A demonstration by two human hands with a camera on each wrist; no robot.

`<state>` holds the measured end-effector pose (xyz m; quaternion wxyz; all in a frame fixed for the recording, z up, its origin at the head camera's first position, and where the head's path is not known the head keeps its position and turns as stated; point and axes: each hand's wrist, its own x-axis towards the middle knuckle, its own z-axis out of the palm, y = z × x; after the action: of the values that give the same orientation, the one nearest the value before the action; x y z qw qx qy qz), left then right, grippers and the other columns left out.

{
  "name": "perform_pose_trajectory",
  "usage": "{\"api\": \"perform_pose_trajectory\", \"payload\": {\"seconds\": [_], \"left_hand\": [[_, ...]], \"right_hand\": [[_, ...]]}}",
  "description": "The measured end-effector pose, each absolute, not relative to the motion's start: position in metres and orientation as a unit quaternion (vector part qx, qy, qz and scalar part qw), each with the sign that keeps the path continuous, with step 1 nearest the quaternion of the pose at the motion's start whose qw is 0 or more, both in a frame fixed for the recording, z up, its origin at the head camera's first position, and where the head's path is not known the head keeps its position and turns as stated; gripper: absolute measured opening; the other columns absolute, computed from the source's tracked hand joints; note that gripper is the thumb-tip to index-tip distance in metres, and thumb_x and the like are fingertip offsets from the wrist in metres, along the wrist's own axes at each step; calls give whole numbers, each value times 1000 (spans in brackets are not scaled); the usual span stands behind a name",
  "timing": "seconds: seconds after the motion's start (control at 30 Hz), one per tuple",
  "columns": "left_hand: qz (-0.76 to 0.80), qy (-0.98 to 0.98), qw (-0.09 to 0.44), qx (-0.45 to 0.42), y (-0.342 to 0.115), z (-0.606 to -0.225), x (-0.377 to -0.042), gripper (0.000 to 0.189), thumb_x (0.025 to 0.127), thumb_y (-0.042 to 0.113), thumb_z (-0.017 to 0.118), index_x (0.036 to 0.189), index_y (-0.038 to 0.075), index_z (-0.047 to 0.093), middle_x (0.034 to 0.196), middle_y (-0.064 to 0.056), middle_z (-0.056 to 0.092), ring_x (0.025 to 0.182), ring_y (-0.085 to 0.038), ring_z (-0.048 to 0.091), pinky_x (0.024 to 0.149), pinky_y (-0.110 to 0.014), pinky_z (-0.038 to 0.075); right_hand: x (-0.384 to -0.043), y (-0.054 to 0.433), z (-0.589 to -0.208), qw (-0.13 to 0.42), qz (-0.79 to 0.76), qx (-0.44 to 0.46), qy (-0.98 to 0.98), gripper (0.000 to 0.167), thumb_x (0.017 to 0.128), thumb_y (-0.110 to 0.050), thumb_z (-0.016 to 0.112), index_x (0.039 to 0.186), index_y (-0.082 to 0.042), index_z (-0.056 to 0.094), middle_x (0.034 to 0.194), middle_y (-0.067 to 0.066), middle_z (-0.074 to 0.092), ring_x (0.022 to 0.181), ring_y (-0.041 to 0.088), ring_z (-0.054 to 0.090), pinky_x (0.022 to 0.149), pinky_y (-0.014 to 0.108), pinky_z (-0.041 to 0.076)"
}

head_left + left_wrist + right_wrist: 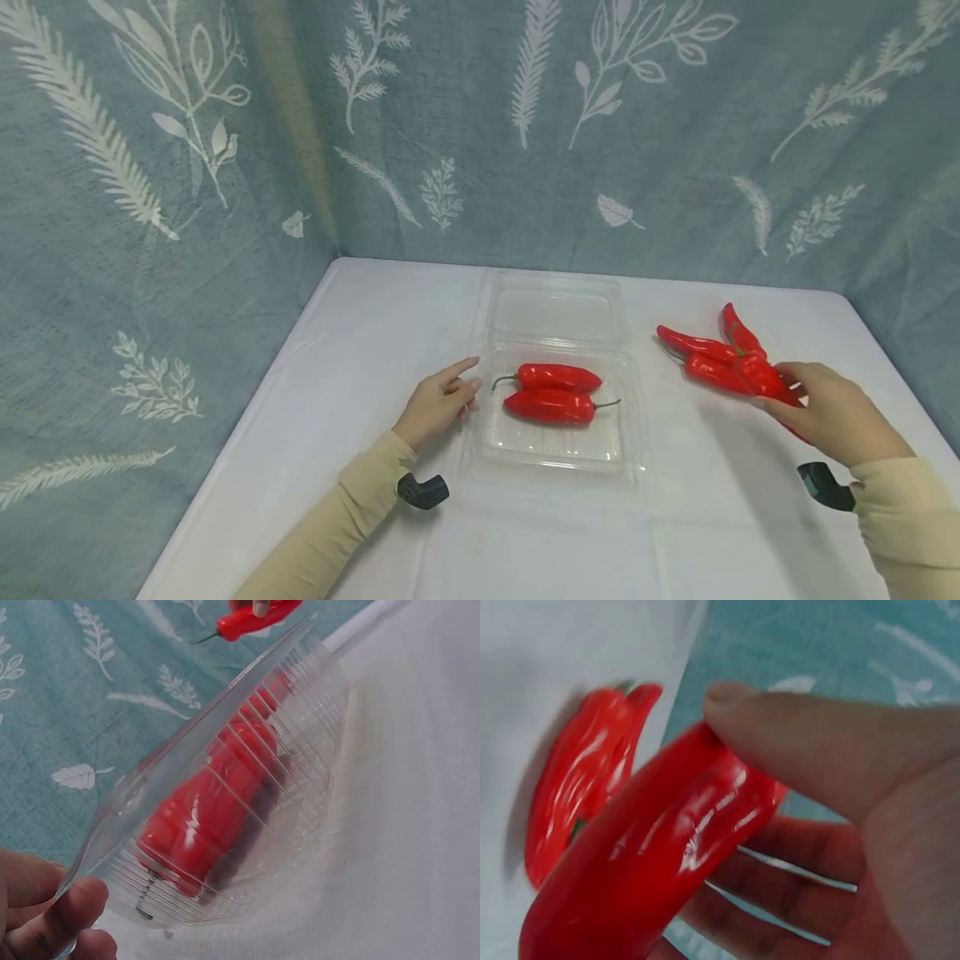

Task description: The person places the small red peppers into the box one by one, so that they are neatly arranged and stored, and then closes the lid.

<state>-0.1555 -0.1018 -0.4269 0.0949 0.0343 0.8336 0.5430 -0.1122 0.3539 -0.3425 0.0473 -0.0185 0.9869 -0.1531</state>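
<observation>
A clear plastic clamshell box [555, 463] lies with its lid [557, 312] folded back. Two red chili peppers [551, 407] lie side by side inside, stems pointing opposite ways. At the box's left edge, my left hand [438, 404] pinches the rim between its fingers [81, 904]. Over at the right, my right hand [832, 412] grips a red chili pepper [652, 855] between thumb and fingers, raised off the table as the left wrist view shows. Beneath and beside it lie several other red peppers [697, 343], partly hidden by the hand and the held pepper.
A white cloth [360, 350] covers the table. Blue-green fabric [465, 175] with white leaf prints hangs behind it and at both sides. A small dark device [422, 492] sits at the left wrist, and another [823, 486] at the right wrist.
</observation>
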Motion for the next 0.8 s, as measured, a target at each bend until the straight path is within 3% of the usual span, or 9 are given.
{"api": "perform_pose_trajectory", "payload": {"seconds": [0.17,0.37,0.8], "left_hand": [[542,834,96,35,-101,-426,-154,47,95,27,59,140,15,50,68,-1,62,59,-12,53,60,-24,42],[544,833,95,33,-100,-426,-153,47,95,27,59,140,16,50,68,-1,61,59,-12,53,61,-25,42],[550,830,91,30,-101,-428,-153,47,95,27,59,140,14,50,69,-1,61,59,-12,53,61,-25,43]], "right_hand": [[-108,327,-337,26,-163,-74,984,74,78,-35,79,125,13,49,108,31,57,90,41,57,70,51,54],[-101,298,-328,-4,-169,-120,978,64,76,-30,81,122,6,53,109,24,59,93,36,58,74,51,54],[-106,229,-323,10,-190,-201,961,66,74,-30,83,127,-3,55,107,10,65,92,23,62,74,38,56]]}}
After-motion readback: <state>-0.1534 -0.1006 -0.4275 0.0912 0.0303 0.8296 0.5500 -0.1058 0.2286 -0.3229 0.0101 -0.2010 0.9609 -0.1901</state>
